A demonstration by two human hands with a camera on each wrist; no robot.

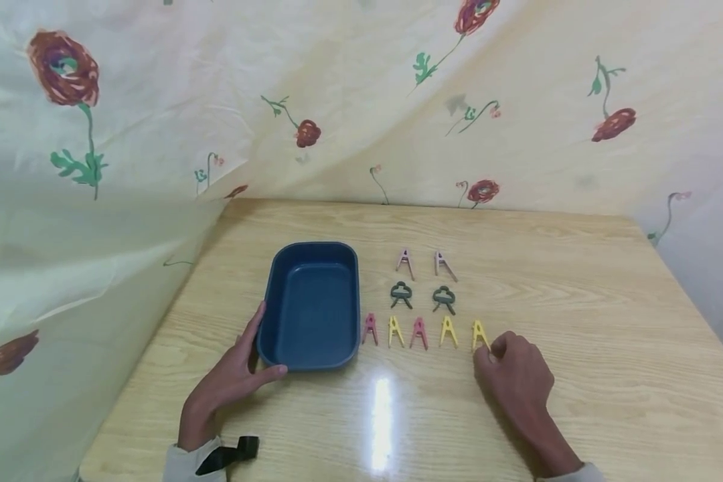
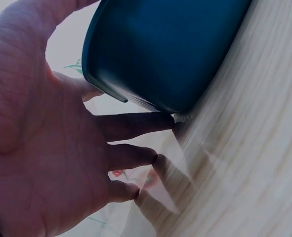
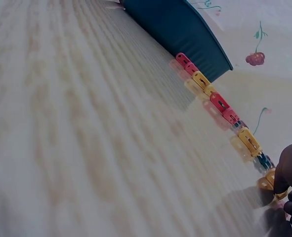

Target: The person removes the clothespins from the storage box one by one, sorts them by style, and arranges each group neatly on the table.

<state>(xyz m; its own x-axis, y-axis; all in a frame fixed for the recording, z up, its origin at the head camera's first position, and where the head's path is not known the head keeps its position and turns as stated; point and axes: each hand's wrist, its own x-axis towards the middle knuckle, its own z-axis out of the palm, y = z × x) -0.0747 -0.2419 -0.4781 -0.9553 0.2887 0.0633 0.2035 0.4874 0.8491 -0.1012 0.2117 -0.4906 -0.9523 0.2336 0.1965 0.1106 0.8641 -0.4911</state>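
A dark blue rectangular tub (image 1: 308,368) stands left of the middle of the table. My left hand (image 1: 235,370) touches its near left corner, thumb at the near rim and index finger along the left side; the other fingers (image 2: 131,127) are spread and fairly straight. My right hand (image 1: 515,375) pinches the rightmost yellow clothespin (image 1: 478,331), which is at table level at the end of the near row. Beside it lie another yellow clothespin (image 1: 448,331), a pink clothespin (image 1: 418,332), a third yellow clothespin (image 1: 395,331) and a second pink one (image 1: 370,328).
Behind the near row lie two dark green clips (image 1: 401,294), and farther back two pale pink clothespins (image 1: 406,263). The wooden table (image 1: 578,281) meets a flower-patterned cloth (image 1: 349,100) at the back and left. A black strap (image 1: 225,457) circles the left wrist.
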